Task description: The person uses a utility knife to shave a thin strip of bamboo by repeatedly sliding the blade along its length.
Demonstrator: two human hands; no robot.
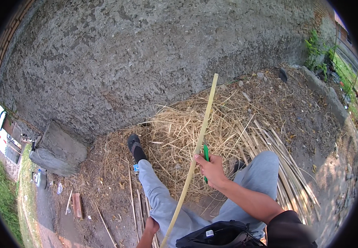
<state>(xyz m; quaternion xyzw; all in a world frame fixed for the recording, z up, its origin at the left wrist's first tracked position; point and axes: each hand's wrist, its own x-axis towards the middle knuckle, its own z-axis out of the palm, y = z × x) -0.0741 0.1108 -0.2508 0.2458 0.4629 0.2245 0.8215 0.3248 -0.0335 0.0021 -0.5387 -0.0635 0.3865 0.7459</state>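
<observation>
The right hand (213, 170), above the shavings pile (177, 130), holds a green knife (206, 153) against a pale strip (205, 120) slanting over that pile. The left hand (151, 225) sits bodyward of the pile; its grip I cannot tell. If the strip twisted, the blade could skid into the thumb.

Strip (204, 124) above shavings (175, 126), wall (146, 53) behind, slats (289, 171) right
</observation>
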